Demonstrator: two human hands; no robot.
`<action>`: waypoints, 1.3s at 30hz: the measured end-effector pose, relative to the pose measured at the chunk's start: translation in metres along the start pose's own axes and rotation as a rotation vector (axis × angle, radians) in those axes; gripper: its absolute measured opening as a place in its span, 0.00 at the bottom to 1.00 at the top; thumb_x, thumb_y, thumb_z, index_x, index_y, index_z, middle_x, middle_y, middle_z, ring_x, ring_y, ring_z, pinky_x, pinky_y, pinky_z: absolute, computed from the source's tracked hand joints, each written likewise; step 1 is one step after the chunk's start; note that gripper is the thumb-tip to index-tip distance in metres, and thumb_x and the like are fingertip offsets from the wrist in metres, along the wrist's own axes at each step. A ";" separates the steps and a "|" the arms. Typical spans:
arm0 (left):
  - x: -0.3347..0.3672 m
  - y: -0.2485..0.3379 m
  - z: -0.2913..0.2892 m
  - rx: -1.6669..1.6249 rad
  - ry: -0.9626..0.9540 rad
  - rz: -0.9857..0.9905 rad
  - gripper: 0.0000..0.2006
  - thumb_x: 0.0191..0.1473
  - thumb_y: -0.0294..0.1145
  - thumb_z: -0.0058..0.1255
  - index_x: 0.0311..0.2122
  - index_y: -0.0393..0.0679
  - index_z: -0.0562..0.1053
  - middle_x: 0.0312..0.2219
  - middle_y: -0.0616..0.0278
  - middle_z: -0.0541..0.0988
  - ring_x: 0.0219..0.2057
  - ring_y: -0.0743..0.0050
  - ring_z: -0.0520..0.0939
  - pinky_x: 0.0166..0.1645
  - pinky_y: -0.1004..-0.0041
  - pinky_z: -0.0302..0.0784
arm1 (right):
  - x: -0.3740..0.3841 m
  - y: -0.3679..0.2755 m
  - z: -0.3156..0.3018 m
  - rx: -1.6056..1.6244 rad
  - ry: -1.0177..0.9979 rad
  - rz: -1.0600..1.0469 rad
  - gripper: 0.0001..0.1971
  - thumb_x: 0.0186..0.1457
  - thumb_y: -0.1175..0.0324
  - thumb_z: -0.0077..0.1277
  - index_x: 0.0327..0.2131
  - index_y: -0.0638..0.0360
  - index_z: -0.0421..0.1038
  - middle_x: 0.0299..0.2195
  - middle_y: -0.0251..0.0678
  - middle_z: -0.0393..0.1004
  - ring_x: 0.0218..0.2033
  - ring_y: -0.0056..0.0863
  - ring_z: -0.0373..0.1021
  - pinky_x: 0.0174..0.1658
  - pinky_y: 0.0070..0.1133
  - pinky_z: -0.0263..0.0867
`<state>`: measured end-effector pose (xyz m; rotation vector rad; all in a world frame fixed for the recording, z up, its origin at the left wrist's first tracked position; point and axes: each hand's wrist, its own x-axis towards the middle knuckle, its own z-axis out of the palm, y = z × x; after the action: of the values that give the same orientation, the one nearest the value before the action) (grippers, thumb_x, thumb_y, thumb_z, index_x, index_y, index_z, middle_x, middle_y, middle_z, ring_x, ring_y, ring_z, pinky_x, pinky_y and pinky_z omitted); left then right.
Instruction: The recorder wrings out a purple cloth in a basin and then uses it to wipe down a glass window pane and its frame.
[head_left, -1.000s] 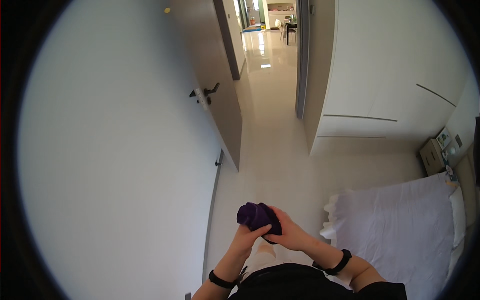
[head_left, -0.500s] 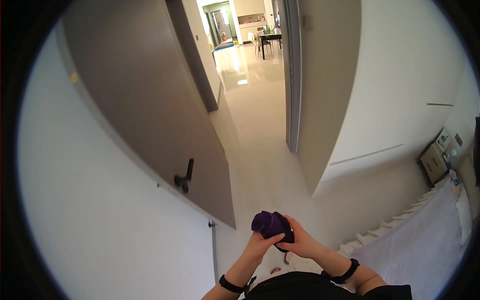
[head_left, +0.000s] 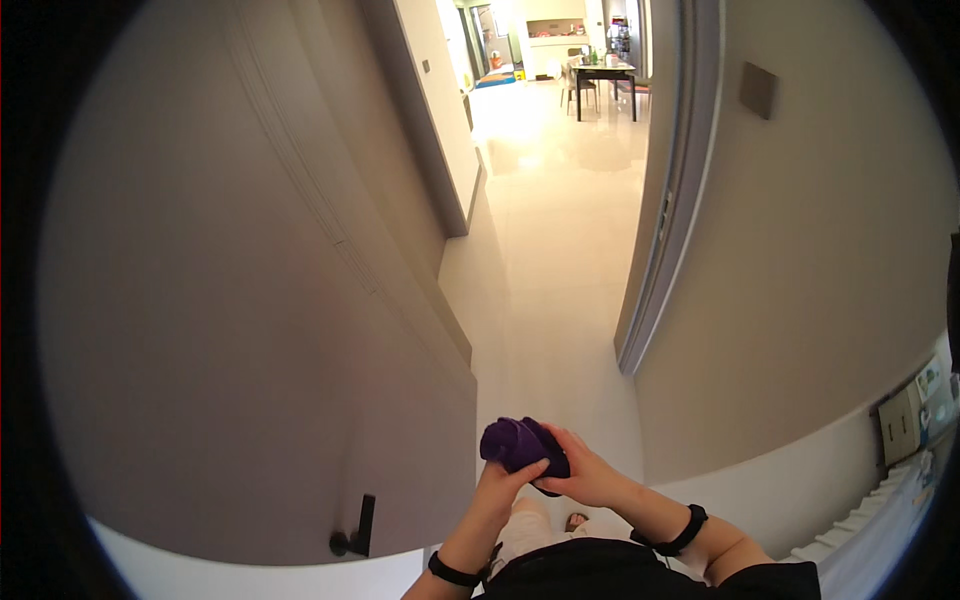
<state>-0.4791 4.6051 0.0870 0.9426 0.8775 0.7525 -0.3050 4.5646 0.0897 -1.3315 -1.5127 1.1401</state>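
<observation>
A dark purple bundle of cloth (head_left: 517,441), rolled or folded up, is held in front of my body at the lower middle of the view. My left hand (head_left: 503,484) grips it from the left and below, with the thumb across its near side. On the right side my right hand (head_left: 583,468) is wrapped round it, fingers over its far edge. Both hands are closed on the cloth and nearly touch each other. The cloth hides some of the fingertips.
To the left stands an open grey-brown door (head_left: 250,330) with a black handle (head_left: 362,527). A door frame (head_left: 672,200) and wall with a switch plate (head_left: 758,90) are on the right. Ahead, a pale floor (head_left: 540,260) leads to a table (head_left: 605,72) with chairs. A bedside cabinet (head_left: 898,428) shows at far right.
I have moved forward toward the doorway; the door and frame now look larger and nearer. The bed has slipped mostly out of view at the right. Both hands still hold the purple cloth.
</observation>
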 end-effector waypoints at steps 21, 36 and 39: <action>0.598 0.191 -0.009 0.050 -0.218 -0.079 0.28 0.49 0.24 0.64 0.56 0.42 0.68 0.49 0.62 0.75 0.53 0.69 0.74 0.59 0.66 0.68 | 0.513 0.077 -0.267 -0.036 0.221 0.071 0.43 0.48 0.64 0.60 0.66 0.56 0.49 0.57 0.55 0.60 0.59 0.51 0.60 0.61 0.37 0.60; 0.985 0.317 -0.023 0.036 -0.034 -0.008 0.29 0.53 0.21 0.58 0.59 0.45 0.64 0.52 0.63 0.73 0.54 0.68 0.74 0.58 0.66 0.72 | 0.910 0.142 -0.466 -0.053 -0.031 -0.001 0.43 0.49 0.62 0.61 0.66 0.55 0.50 0.57 0.55 0.59 0.59 0.51 0.60 0.61 0.36 0.61; 1.058 0.334 -0.026 0.011 -0.013 -0.013 0.29 0.52 0.21 0.59 0.59 0.44 0.64 0.52 0.63 0.73 0.54 0.68 0.74 0.58 0.66 0.72 | 0.977 0.158 -0.497 -0.100 -0.057 0.007 0.43 0.49 0.62 0.61 0.66 0.55 0.50 0.58 0.55 0.59 0.59 0.51 0.61 0.60 0.36 0.62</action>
<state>-0.0827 5.6414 0.0709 0.9500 0.8766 0.7301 0.0928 5.5984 0.0776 -1.3818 -1.6259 1.1283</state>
